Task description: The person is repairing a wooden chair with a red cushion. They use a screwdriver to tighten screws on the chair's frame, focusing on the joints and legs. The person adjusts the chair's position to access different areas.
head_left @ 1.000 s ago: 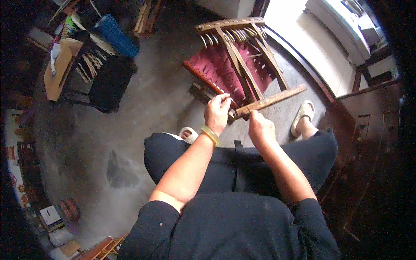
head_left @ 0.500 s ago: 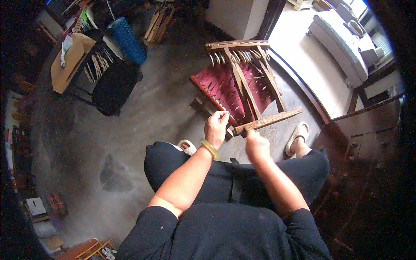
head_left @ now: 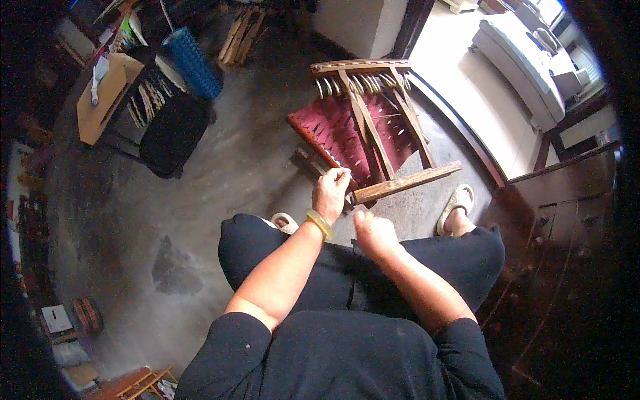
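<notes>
Left hand [head_left: 331, 193] grip closed on wooden frame [head_left: 373, 137] edge; right hand [head_left: 375, 233] fisted beside.

Head-worn fisheye, facing steeply down, close over lap, floor beyond

You get strong daylight from the upper right, blowing out the pale floor [head_left: 467, 87] there to glare. The left side and the rim fall into deep shadow. Straight edges bend toward the rim; the centre stays sharp.
</notes>
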The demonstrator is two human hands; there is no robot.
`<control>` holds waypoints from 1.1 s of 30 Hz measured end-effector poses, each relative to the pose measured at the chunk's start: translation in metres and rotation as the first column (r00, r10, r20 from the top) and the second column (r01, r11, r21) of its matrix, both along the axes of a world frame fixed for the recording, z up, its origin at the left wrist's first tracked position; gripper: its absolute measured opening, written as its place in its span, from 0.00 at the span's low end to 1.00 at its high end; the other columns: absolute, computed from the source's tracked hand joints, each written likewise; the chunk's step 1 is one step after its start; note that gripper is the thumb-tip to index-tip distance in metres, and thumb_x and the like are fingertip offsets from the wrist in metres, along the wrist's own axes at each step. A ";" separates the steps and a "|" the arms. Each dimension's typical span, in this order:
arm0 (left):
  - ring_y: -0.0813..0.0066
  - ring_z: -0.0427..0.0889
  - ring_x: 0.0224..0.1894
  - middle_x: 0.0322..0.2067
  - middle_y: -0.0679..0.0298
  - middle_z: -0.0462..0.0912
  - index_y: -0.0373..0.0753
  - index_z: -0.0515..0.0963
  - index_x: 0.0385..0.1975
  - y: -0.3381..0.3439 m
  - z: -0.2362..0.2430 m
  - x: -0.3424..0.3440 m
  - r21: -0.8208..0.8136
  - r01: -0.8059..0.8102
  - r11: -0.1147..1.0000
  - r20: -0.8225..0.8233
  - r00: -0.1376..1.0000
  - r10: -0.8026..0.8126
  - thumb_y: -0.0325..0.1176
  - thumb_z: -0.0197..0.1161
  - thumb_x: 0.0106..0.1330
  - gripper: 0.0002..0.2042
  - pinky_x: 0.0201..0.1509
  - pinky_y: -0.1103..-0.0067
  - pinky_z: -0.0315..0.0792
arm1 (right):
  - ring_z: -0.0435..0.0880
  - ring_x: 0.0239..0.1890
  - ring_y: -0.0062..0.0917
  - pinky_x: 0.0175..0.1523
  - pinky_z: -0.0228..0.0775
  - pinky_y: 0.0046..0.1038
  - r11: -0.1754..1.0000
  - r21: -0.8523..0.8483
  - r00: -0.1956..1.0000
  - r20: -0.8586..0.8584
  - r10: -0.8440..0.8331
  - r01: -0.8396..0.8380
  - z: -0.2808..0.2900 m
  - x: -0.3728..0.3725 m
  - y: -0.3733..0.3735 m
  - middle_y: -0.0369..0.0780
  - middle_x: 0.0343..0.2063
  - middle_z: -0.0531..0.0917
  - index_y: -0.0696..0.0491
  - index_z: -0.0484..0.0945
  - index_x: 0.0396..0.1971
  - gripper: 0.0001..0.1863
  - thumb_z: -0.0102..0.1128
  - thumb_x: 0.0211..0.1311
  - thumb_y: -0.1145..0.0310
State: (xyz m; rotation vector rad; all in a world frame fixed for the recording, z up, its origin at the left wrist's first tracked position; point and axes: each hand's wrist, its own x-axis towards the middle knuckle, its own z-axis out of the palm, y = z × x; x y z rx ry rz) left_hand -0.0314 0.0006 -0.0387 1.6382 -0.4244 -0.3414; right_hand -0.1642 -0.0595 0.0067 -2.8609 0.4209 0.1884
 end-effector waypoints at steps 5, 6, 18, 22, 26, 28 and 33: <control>0.66 0.78 0.32 0.29 0.58 0.81 0.35 0.77 0.33 0.012 0.001 0.001 0.090 0.025 0.996 0.025 0.999 -0.027 0.37 0.58 0.59 0.11 0.37 0.75 0.70 | 0.80 0.24 0.39 0.28 0.73 0.36 0.999 0.039 0.998 0.055 -0.036 0.034 0.014 -0.014 -0.010 0.46 0.24 0.77 0.55 0.67 0.30 0.05 0.47 0.52 0.73; 0.65 0.78 0.33 0.29 0.58 0.80 0.36 0.77 0.33 0.012 0.003 0.002 0.129 0.018 0.991 0.110 0.993 -0.033 0.37 0.58 0.59 0.10 0.38 0.74 0.70 | 0.79 0.24 0.39 0.28 0.72 0.37 0.997 0.020 0.995 0.059 -0.075 0.074 0.010 -0.022 -0.019 0.46 0.24 0.77 0.55 0.66 0.29 0.05 0.48 0.51 0.73; 0.59 0.69 0.51 0.45 0.57 0.72 0.40 0.66 0.51 0.003 0.030 -0.034 0.696 0.141 0.704 0.382 0.757 -0.530 0.37 0.69 0.44 0.32 0.55 0.67 0.63 | 0.78 0.21 0.40 0.27 0.71 0.37 0.968 0.048 0.950 0.186 -0.250 0.246 -0.040 -0.084 -0.070 0.44 0.17 0.76 0.53 0.67 0.23 0.04 0.51 0.54 0.71; 0.58 0.72 0.47 0.43 0.56 0.74 0.38 0.67 0.49 -0.003 0.024 -0.034 0.729 0.132 0.672 0.380 0.738 -0.557 0.37 0.68 0.44 0.30 0.52 0.69 0.66 | 0.79 0.23 0.41 0.29 0.71 0.37 0.963 0.114 0.964 0.076 -0.255 0.246 -0.044 -0.090 -0.075 0.46 0.20 0.77 0.54 0.67 0.25 0.04 0.48 0.55 0.70; 0.59 0.73 0.45 0.39 0.56 0.75 0.39 0.69 0.44 -0.009 0.020 -0.034 0.742 0.110 0.661 0.379 0.744 -0.550 0.35 0.66 0.47 0.23 0.50 0.69 0.67 | 0.79 0.24 0.41 0.30 0.71 0.38 0.953 0.169 0.961 0.070 -0.267 0.252 -0.045 -0.091 -0.083 0.46 0.22 0.78 0.54 0.67 0.26 0.03 0.47 0.55 0.71; 0.58 0.74 0.43 0.38 0.56 0.75 0.39 0.71 0.38 -0.013 0.023 -0.032 0.760 0.106 0.641 0.360 0.753 -0.551 0.34 0.66 0.47 0.18 0.47 0.68 0.69 | 0.79 0.25 0.41 0.31 0.71 0.39 0.942 0.195 0.957 0.046 -0.287 0.273 -0.038 -0.089 -0.084 0.47 0.22 0.78 0.54 0.68 0.26 0.04 0.47 0.55 0.70; 0.57 0.76 0.41 0.36 0.57 0.76 0.40 0.72 0.34 -0.024 0.032 -0.031 0.871 0.095 0.482 0.250 0.758 -0.602 0.38 0.66 0.46 0.17 0.45 0.67 0.70 | 0.79 0.27 0.43 0.33 0.70 0.41 0.924 0.273 0.951 0.080 -0.300 0.269 -0.038 -0.093 -0.084 0.49 0.23 0.79 0.55 0.68 0.27 0.06 0.46 0.57 0.68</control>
